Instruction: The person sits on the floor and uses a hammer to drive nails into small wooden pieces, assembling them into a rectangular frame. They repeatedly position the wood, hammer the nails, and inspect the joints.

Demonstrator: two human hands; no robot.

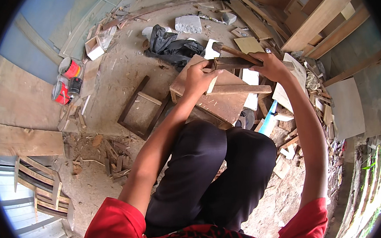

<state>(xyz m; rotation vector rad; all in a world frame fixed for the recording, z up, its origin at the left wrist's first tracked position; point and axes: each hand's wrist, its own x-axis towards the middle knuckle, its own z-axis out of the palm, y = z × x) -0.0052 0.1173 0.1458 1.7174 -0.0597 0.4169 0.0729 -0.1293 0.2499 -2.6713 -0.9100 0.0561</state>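
My left hand [198,78] is closed around the corner of a small wooden frame [240,89], thumb along its near side. The frame rests over a low wooden box [227,106] in front of my knees. My right hand [271,65] grips the handle of a hammer [242,55]. The hammer's head points left, above the frame's far dark bar. The right fingers lie close to that bar; whether they also press on it is hidden.
A dark wooden frame [145,122] leans left of the box. A blue-handled saw [268,119] lies to the right among wood scraps. Beyond are a black plastic bag [174,47] and a concrete block [188,25]. Red paint cans [60,93] stand left; planks [318,17] lean at far right.
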